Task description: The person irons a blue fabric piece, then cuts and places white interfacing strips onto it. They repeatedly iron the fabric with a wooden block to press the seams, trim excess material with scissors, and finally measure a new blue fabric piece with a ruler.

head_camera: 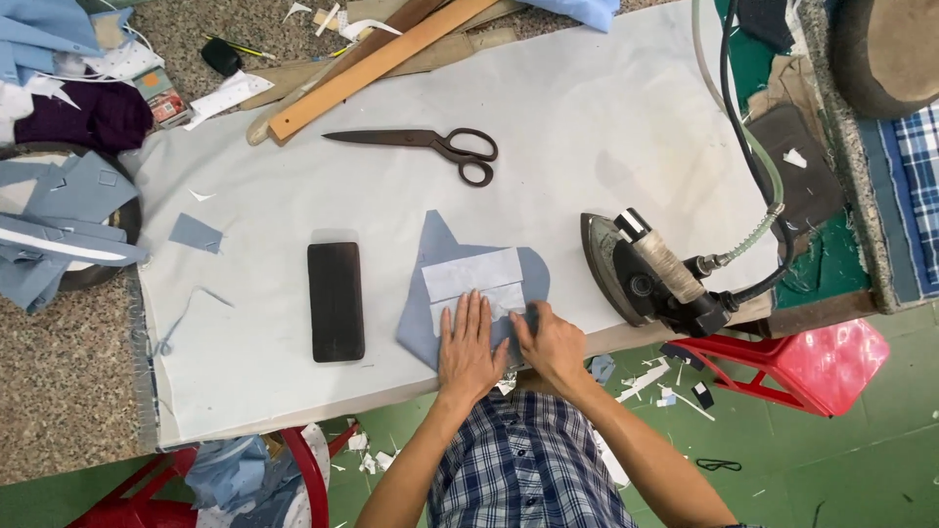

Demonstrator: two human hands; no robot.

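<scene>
The left hand (469, 347) lies flat and open, fingers spread and pointing away from the body, pressing down on a blue-grey cut fabric piece (440, 293) at the near edge of the white-covered pressing table (606, 117). That flat palm seems to be there to pin the cloth so it cannot slide. The right hand (550, 342), just beside it, is partly curled, its fingertips pinching or folding the cloth's near right edge; it grasps nothing else. Across the middle of the fabric lies a white rectangular strip (474, 277), probably interfacing, squared to the piece, its near edge touching the left fingertips.

To the left, apart from the cloth, rests a dark rectangular block (335, 301). To the right a steam iron (646, 274) is tipped up on its side with its soleplate off the cover, hose trailing away. Farther back lie tailor's shears (430, 144), blades shut, and a wooden ruler (377, 66).
</scene>
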